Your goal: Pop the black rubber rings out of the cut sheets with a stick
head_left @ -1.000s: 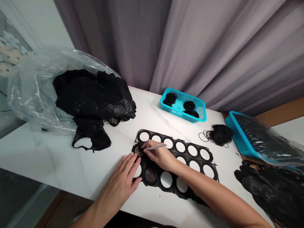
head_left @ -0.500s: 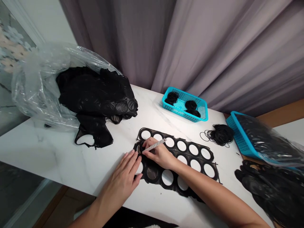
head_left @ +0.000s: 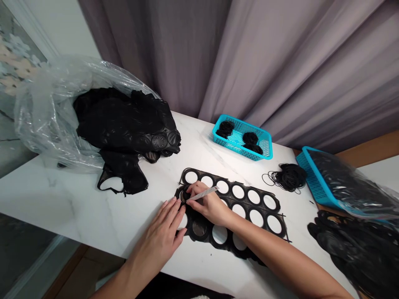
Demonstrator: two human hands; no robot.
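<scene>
At a white table (head_left: 77,207), a person's left hand (head_left: 162,228) lies flat, fingers outstretched, on the left edge of a holed black sheet (head_left: 247,204), apparently steadying it. The right hand (head_left: 209,206) pinches a thin pale strip (head_left: 206,192) low over that end, likely for close control. Beyond, a blue basket (head_left: 230,145) gathers dark bundles, presumably against scattering.

Two hands (head_left: 165,224) (head_left: 210,204), one slim tool (head_left: 204,192), one flat many-holed black sheet (head_left: 246,204), two blue baskets (head_left: 229,142) (head_left: 314,178)
</scene>
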